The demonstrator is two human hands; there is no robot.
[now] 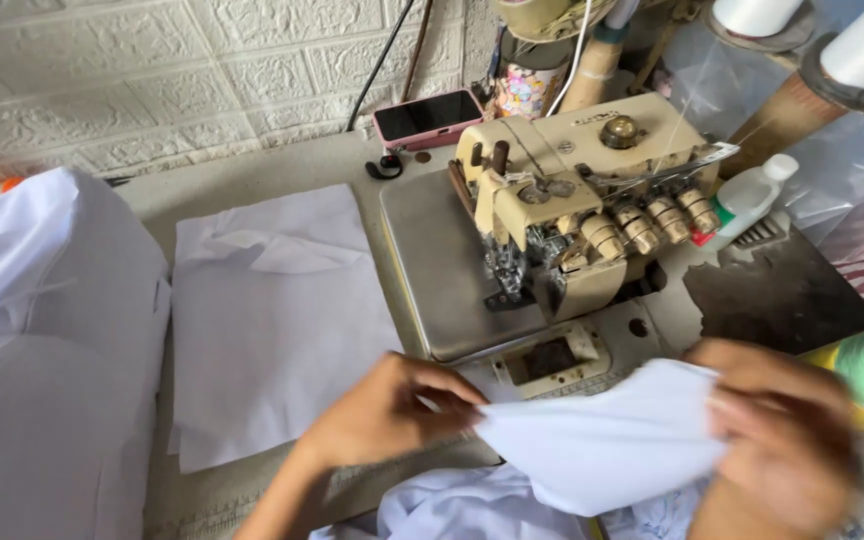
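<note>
at far left, white fabric heap (42, 330), then flat cut piece (272, 320) on table. left hand (392, 410) and right hand (782, 440), blurred, both pinched on white cloth piece (612, 440) before overlock machine (572, 210). seemingly aligning edges; next, feeding under the presser foot needs straight edge.

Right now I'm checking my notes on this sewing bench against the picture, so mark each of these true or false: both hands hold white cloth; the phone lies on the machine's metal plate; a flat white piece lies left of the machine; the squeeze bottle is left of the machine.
1. Both the left hand and right hand hold the white cloth. True.
2. The phone lies on the metal plate. False: it lies behind the sewing machine, by the wall.
3. A flat white piece lies left of the machine. True.
4. The squeeze bottle is left of the machine. False: it is on the right.
</note>
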